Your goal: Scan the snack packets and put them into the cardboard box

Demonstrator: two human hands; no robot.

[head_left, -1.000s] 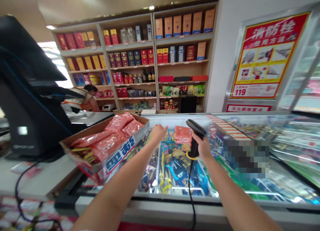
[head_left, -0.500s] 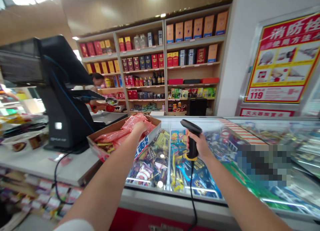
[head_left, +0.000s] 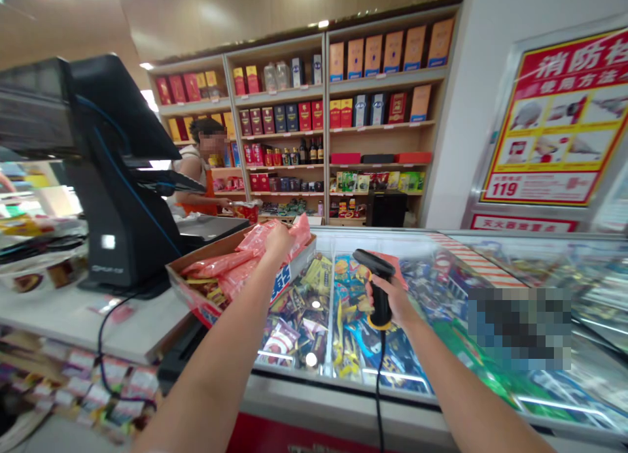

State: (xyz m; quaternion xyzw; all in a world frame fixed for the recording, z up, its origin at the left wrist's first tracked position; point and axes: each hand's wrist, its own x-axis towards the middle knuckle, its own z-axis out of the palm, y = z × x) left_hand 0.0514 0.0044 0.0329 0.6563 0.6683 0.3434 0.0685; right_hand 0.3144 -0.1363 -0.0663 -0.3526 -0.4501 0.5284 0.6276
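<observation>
My left hand (head_left: 279, 240) is closed on a pink plastic bag (head_left: 298, 234) at the far end of an open cardboard box (head_left: 196, 296). Its fingertips are mostly hidden. More pink bags (head_left: 216, 267) lie in the box, with small yellow packets (head_left: 209, 288) beneath them. Held by its handle in my right hand (head_left: 392, 299) is a black barcode scanner (head_left: 380, 296), above the glass-topped freezer; its cord hangs down in front. Behind the scanner shows a flat pinkish-orange patch (head_left: 396, 265); I cannot tell whether it is an object or a reflection.
The box sits between a black checkout terminal (head_left: 127, 198) on the left counter (head_left: 142, 332) and the freezer (head_left: 338, 389) with wrapped ice creams. Beyond the counter a person (head_left: 196, 172) holds a red package (head_left: 245, 211). Shelves (head_left: 279, 133) of boxes line the back wall.
My left hand has risen slightly with the pink bag, which sticks up higher. The scanner has dipped a little. The pinkish-orange patch has appeared behind it. The other person stands more upright, farther right.
</observation>
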